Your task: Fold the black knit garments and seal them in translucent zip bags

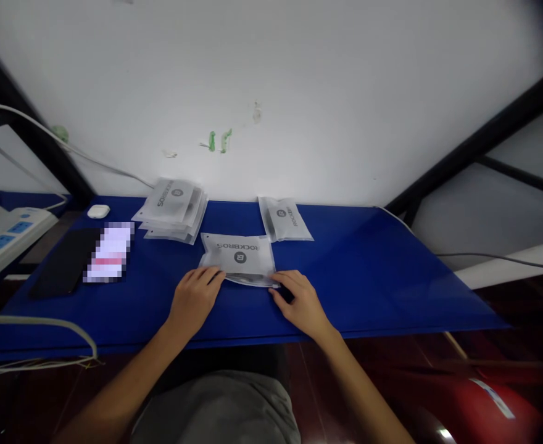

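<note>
A frosted white pouch (239,256) with a dark round logo and printed lettering lies flat on the blue mat (368,277) in front of me. My left hand (192,299) pinches its near left corner, fingers curled. My right hand (299,302) pinches its near right corner, where a dark strip shows along the pouch's lower edge. A stack of several like pouches (172,209) sits behind on the left. A single pouch (285,219) lies behind on the right.
A phone with a lit screen (109,253) lies on a dark pad (65,262) at the left. A small white case (98,211) rests near the wall. A power strip (3,237) and cables sit at far left. Black frame bars slant at both sides.
</note>
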Demonstrator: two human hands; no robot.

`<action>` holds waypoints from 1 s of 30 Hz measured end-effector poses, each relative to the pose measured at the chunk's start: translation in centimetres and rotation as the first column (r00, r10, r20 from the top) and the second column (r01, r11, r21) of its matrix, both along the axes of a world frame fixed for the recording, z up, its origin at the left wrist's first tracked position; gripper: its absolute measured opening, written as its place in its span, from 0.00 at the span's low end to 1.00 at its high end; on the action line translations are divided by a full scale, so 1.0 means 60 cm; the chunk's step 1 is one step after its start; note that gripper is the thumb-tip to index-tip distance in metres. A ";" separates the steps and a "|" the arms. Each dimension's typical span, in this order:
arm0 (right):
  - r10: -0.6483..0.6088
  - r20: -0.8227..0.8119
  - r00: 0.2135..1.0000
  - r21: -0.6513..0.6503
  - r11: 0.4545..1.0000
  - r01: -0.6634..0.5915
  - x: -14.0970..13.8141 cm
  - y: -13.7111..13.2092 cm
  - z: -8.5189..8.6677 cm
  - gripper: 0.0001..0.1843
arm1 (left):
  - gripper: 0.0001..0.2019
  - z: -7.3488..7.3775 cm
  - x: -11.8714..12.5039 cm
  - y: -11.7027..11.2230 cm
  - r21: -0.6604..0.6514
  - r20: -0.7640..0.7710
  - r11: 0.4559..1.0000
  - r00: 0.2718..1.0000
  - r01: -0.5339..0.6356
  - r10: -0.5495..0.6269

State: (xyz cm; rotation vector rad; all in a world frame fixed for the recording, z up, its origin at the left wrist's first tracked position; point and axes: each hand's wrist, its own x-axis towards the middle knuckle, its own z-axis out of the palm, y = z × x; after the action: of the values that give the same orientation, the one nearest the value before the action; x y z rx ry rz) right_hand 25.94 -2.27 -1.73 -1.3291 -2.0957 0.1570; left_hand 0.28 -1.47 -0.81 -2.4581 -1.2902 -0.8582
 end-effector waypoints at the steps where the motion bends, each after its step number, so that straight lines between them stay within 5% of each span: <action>1: -0.008 -0.001 1.000 0.012 1.000 0.008 0.000 0.001 -0.001 0.11 | 0.14 0.000 0.000 0.000 0.004 0.010 1.000 1.000 -0.003 0.003; 19: -0.031 -0.136 0.990 0.134 0.990 0.049 -0.006 0.001 0.008 0.09 | 0.14 0.001 -0.013 0.010 -0.026 0.194 1.000 0.981 -0.007 0.012; 30: -0.003 -0.176 0.984 0.147 0.989 0.029 -0.007 0.003 -0.001 0.09 | 0.13 0.009 0.040 -0.005 -0.078 0.048 0.996 0.998 0.038 -0.034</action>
State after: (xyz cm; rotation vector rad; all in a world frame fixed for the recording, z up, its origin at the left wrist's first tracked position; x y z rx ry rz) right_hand 25.53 -2.12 -1.77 -1.1988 -1.9099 0.1042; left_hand 2.68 -1.75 -0.28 -2.5436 -1.3229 -0.8950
